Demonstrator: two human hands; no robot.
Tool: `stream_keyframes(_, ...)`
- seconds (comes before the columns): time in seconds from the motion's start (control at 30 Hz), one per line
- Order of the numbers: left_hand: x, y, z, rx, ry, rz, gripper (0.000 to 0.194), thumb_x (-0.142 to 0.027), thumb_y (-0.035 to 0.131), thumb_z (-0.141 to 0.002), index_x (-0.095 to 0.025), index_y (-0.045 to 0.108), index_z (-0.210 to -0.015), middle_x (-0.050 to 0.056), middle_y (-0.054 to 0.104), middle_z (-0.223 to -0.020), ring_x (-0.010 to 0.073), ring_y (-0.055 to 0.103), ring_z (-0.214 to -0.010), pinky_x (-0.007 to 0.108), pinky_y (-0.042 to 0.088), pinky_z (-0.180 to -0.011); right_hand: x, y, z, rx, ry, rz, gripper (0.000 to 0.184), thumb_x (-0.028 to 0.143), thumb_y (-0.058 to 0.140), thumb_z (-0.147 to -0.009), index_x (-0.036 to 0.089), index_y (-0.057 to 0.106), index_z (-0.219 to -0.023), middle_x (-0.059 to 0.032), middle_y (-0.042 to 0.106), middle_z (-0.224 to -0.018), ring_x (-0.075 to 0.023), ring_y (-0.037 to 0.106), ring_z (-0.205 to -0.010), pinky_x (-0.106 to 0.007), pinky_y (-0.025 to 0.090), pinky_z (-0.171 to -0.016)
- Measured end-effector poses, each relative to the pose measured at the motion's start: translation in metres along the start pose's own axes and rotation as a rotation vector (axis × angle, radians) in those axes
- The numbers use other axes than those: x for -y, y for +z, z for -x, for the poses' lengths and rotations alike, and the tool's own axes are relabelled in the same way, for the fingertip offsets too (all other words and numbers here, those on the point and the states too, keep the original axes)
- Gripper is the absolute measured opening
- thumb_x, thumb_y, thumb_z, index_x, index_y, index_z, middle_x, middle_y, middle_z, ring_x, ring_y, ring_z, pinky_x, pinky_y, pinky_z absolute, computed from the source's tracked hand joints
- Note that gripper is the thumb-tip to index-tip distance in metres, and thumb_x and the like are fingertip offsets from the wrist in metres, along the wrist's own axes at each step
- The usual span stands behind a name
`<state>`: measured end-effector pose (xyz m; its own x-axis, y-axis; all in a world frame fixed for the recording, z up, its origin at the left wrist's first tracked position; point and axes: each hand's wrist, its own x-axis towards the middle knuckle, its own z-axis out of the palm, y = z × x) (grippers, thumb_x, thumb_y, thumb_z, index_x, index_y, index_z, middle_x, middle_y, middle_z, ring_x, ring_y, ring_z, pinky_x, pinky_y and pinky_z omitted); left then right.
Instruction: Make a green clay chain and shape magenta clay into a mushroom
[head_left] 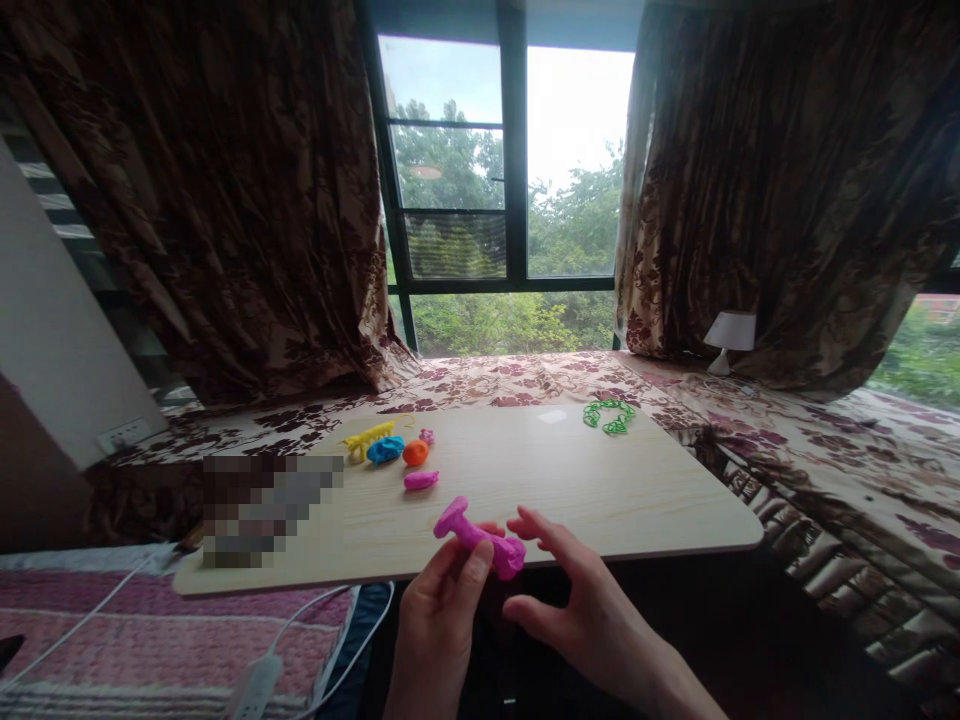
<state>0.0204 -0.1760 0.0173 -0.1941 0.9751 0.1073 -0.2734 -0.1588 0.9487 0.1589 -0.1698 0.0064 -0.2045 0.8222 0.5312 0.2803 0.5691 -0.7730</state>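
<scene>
My left hand [442, 600] pinches a magenta lump of modelling clay [480, 540], shaped like a thick stem with a wider cap at one end and a bulge at the other. It is held up at the table's near edge. Just right of the bulge, my right hand [570, 585] is open, thumb and fingers apart, with nothing in it. Beyond the held piece lies a smaller magenta clay roll [421, 481]. An orange clay ball [415, 453], a blue clay lump [385, 450], a yellow clay piece [367, 438] and a small pink bit [427, 437] sit behind it.
The pale wooden table [660, 500] bears a green openwork ring [609, 416] and a white scrap [553, 416] toward the back. A blurred patch covers its left part. A power strip [255, 685] with white cables lies below left; a small lamp [729, 335] stands on the window ledge.
</scene>
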Motion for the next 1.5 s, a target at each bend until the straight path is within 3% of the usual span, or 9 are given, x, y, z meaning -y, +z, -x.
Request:
stream_keyframes(0.07,0.000,-0.007,-0.002,0.022,0.163,-0.297,0.023,-0.034,0.061,-0.071,-0.018,0.065,-0.086,0.003,0.068,-0.084,0.0203,0.062,-0.083,0.030,0.048,-0.077,0.003,-0.011,-0.001,-0.004,0.019,0.002,0.060,0.023,0.066,-0.072,0.025,0.042,-0.126,-0.0061,0.054,-0.118,-0.0224,0.049,-0.108,-0.039,0.039,-0.094)
stream_keyframes(0.17,0.000,-0.014,-0.004,0.120,0.420,-0.681,0.014,-0.031,0.058,-0.074,-0.020,0.063,-0.081,0.003,0.064,-0.081,0.0200,0.058,-0.082,0.032,0.046,-0.077,0.014,-0.023,-0.007,-0.027,-0.008,-0.020,0.036,0.020,0.057,-0.080,0.025,0.051,-0.115,-0.0045,0.058,-0.108,-0.0184,0.054,-0.098,-0.033,0.044,-0.084)
stream_keyframes(0.3,-0.001,-0.014,-0.001,0.248,0.582,-0.827,0.008,-0.025,0.052,-0.078,-0.021,0.060,-0.080,0.003,0.060,-0.083,0.0188,0.054,-0.084,0.029,0.045,-0.075,0.024,-0.021,-0.016,0.003,-0.104,-0.020,0.029,0.013,0.059,-0.077,0.024,0.058,-0.103,-0.0026,0.057,-0.099,-0.0152,0.054,-0.091,-0.028,0.045,-0.077)
stream_keyframes(0.7,-0.023,0.005,0.021,0.265,0.316,-0.616,0.020,-0.028,0.051,-0.076,-0.022,0.068,-0.085,-0.001,0.061,-0.067,0.0141,0.055,-0.064,0.020,0.045,-0.064,0.026,-0.019,-0.016,-0.044,-0.145,-0.070,0.015,0.018,0.060,-0.078,0.019,0.064,-0.092,-0.0041,0.057,-0.089,-0.0152,0.055,-0.085,-0.028,0.045,-0.076)
stream_keyframes(1.0,-0.029,0.003,0.022,0.303,0.031,-0.456,0.034,-0.041,0.050,-0.076,-0.016,0.068,-0.090,0.001,0.060,-0.062,0.0144,0.053,-0.060,0.020,0.043,-0.056,0.023,-0.015,-0.016,-0.091,-0.114,-0.112,0.010,0.018,0.057,-0.081,0.019,0.064,-0.088,-0.0040,0.058,-0.088,-0.0152,0.055,-0.084,-0.028,0.046,-0.075)
stream_keyframes(1.1,-0.029,0.006,0.022,0.277,0.053,-0.481,0.033,-0.043,0.050,-0.075,-0.017,0.069,-0.087,0.000,0.059,-0.061,0.0148,0.053,-0.062,0.020,0.043,-0.059,0.024,-0.020,-0.018,-0.042,-0.100,-0.073,0.020,0.020,0.062,-0.077,0.021,0.064,-0.097,-0.0050,0.056,-0.099,-0.0172,0.053,-0.093,-0.030,0.043,-0.082)
stream_keyframes(1.2,-0.031,0.007,0.023,0.270,0.116,-0.503,0.032,-0.043,0.051,-0.075,-0.019,0.069,-0.082,0.000,0.061,-0.064,0.0159,0.055,-0.066,0.021,0.045,-0.063,0.024,-0.024,-0.021,0.002,-0.078,-0.078,0.013,0.023,0.063,-0.076,0.020,0.066,-0.089,-0.0042,0.059,-0.090,-0.0172,0.054,-0.088,-0.030,0.043,-0.079)
stream_keyframes(1.4,-0.034,-0.005,0.012,0.109,0.173,-0.552,0.031,-0.044,0.057,-0.072,-0.020,0.067,-0.089,0.002,0.067,-0.081,0.0176,0.060,-0.073,0.024,0.048,-0.067,0.021,-0.020,-0.020,0.036,0.141,-0.450,0.013,0.028,0.059,-0.080,0.018,0.065,-0.083,-0.0027,0.061,-0.082,-0.0148,0.057,-0.077,-0.026,0.045,-0.068)
stream_keyframes(1.5,-0.033,-0.004,0.008,0.111,0.232,-0.472,0.029,-0.040,0.060,-0.071,-0.020,0.066,-0.089,0.003,0.068,-0.086,0.0179,0.062,-0.078,0.024,0.048,-0.071,0.021,-0.017,-0.018,0.073,0.208,-0.541,0.014,0.029,0.061,-0.078,0.017,0.065,-0.083,-0.0018,0.061,-0.082,-0.0136,0.056,-0.075,-0.024,0.044,-0.067)
